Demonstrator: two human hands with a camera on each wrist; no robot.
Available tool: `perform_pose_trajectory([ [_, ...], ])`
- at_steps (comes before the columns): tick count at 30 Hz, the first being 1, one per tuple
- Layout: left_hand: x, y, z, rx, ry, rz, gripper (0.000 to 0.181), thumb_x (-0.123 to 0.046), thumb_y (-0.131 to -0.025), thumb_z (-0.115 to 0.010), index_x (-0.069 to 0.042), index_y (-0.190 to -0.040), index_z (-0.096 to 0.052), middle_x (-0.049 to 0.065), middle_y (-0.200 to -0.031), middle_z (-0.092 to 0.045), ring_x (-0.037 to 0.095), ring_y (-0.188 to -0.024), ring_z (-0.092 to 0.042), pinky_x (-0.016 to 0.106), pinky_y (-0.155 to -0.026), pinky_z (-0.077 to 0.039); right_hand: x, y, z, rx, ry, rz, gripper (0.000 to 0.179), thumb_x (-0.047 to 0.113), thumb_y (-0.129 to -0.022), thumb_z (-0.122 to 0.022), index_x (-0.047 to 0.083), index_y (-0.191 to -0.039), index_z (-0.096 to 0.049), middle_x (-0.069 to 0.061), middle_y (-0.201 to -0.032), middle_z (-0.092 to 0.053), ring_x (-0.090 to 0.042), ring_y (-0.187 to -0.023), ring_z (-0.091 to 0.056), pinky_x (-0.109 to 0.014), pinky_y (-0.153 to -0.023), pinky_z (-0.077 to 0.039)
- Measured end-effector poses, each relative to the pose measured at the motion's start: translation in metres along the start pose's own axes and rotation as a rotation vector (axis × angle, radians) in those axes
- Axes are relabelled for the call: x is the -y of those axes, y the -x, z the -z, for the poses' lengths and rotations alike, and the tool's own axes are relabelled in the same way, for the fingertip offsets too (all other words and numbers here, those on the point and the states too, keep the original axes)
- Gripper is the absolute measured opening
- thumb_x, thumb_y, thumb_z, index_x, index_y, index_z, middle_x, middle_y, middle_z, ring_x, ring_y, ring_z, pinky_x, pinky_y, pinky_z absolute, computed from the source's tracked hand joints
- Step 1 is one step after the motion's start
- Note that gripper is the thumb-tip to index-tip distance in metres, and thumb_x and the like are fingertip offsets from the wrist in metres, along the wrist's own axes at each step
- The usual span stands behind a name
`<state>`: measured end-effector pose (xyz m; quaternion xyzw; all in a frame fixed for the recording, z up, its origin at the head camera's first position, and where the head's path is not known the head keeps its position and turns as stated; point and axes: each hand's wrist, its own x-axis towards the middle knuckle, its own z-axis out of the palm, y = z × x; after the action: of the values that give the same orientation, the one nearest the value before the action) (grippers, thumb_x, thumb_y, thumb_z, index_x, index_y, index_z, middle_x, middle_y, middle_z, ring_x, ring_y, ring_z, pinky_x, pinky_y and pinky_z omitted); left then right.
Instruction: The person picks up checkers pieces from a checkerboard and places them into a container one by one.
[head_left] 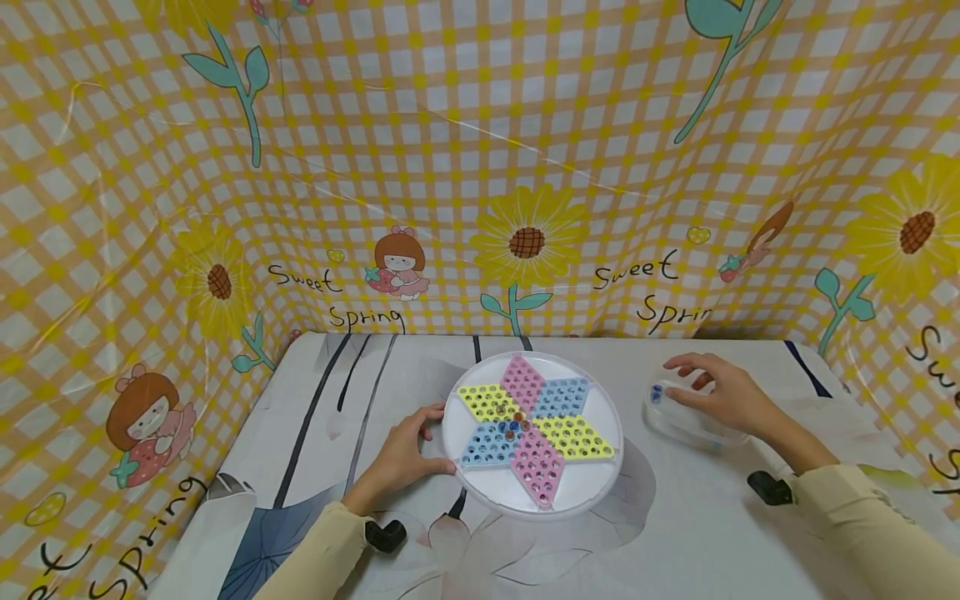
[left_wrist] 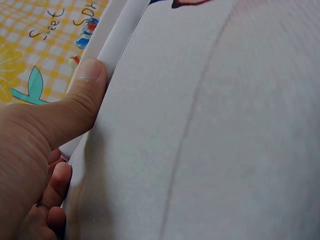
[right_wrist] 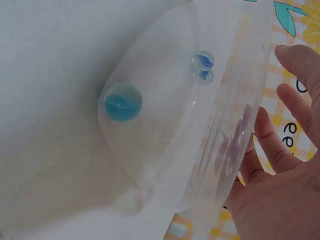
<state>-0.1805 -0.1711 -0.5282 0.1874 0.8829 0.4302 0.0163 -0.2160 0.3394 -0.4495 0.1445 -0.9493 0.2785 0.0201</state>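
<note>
Grips the left rim of the white game board (head_left: 491, 485) with the left hand (head_left: 407, 450), with the thumb clamped along the edge and the other fingers curled close, partly hidden behind it. Bears a cluster of red and blue marbles (head_left: 514, 426) at the star's middle — too small to count. Shows only as a foreshortened strip in the left wrist view. Holds the right hand (head_left: 720, 390) at the clear container (right_wrist: 155, 135), right of the board and apart from it, with fingers spread, cut off by the right wrist view's edge. Contains a blue-swirled marble (right_wrist: 123, 101) and, deeper in, a blue pair (right_wrist: 204, 67) — hard to sort into marble and reflection
</note>
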Motion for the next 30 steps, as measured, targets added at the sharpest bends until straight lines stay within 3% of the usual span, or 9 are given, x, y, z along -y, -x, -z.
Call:
perform_pose_trajectory([
  [21, 0.001, 0.000, -0.001, 0.006, -0.017, 0.018, 0.083, -0.024, -0.071, -0.096, -0.007, -0.140, -0.055, 0.002, -0.153, -0.052, 0.017, -0.097, -0.050, 0.030, -0.084, -0.039, 0.012, -0.014, -0.003, -0.047, 0.003, 0.114, 0.040, 0.022, -0.092, -0.079, 0.010, -0.127, -0.065, -0.019, -0.117, -0.066, -0.030, -0.091, -0.065, -0.033, -0.066, -0.050],
  [30, 0.000, 0.000, 0.000, 0.011, 0.003, 0.014, 0.083, -0.023, -0.071, -0.096, -0.006, -0.141, -0.054, 0.004, -0.154, -0.051, 0.018, -0.100, -0.050, 0.030, -0.084, -0.041, 0.017, -0.019, -0.006, -0.040, -0.004, 0.109, 0.039, 0.024, -0.092, -0.079, 0.010, -0.125, -0.066, -0.019, -0.115, -0.066, -0.032, -0.091, -0.065, -0.034, -0.067, -0.051],
])
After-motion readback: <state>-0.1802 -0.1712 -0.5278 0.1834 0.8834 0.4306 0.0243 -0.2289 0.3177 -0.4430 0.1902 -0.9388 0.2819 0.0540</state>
